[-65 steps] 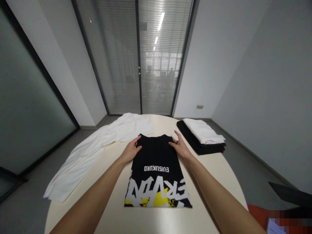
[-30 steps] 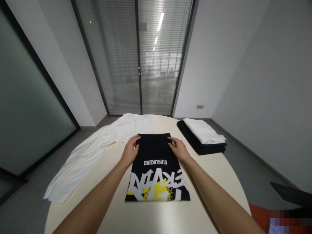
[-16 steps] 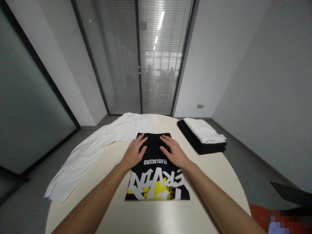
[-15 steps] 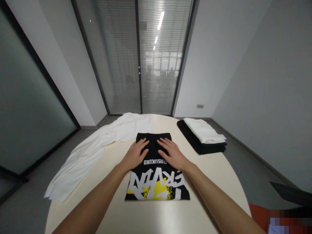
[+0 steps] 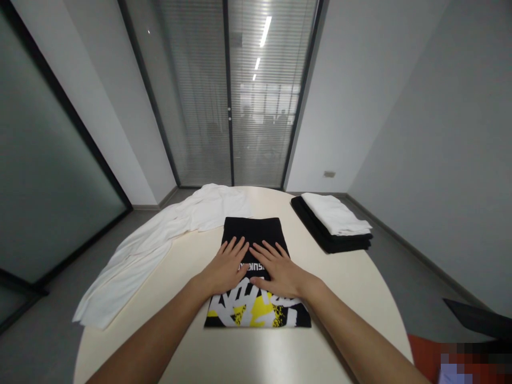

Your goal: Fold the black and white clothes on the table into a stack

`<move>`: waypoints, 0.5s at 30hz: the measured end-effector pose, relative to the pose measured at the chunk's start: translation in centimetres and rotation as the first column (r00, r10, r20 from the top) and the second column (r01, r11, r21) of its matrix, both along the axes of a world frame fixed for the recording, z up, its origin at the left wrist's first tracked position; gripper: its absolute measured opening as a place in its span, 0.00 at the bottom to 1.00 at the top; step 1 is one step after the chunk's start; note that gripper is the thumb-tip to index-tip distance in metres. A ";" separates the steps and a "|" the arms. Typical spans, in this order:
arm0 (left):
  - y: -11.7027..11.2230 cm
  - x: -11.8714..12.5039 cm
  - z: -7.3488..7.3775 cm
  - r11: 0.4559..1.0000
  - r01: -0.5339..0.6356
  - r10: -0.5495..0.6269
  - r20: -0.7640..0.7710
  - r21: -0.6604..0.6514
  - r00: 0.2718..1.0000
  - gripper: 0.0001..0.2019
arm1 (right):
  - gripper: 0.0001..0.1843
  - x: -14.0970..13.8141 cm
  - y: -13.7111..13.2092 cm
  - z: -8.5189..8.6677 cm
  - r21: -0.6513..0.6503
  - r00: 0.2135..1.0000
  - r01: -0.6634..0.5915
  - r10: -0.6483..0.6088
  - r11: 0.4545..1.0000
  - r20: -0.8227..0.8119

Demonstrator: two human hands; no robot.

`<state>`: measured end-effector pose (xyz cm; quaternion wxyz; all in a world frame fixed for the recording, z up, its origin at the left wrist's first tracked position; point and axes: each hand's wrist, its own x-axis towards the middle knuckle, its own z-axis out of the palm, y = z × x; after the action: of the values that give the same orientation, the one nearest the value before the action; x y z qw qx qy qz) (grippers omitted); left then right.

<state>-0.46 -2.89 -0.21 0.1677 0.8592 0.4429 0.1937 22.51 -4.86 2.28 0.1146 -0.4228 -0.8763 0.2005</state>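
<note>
A black folded T-shirt (image 5: 256, 229) with white lettering and a yellow splash print lies flat in the middle of the table, its print toward me. My left hand (image 5: 229, 265) rests palm down on its left half, fingers spread. On the right half lies my right hand (image 5: 276, 269), also flat with fingers apart. The two hands nearly meet at the centre and cover part of the lettering. Neither one grips the cloth.
The round cream table (image 5: 224, 354) carries a loosely spread white garment (image 5: 160, 240) along its left edge. At the right edge sits a stack of folded black clothes (image 5: 316, 232) topped by a folded white garment (image 5: 334, 213). Something red (image 5: 424, 357) is at the lower right.
Both hands have slid toward me over the black T-shirt, from its far part down to the lettering. They are closer together. The clothes have stayed in place.
</note>
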 end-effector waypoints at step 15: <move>1.2 -2.0 0.7 0.983 -0.165 0.173 -0.118 0.076 0.978 0.37 | 0.44 1.6 1.2 0.5 0.044 0.989 0.144 -0.143 0.989 -0.024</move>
<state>-2.48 -1.66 0.54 0.0944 0.8338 0.5174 0.1677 24.07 -3.71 2.74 0.1473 -0.4799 -0.8467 0.1762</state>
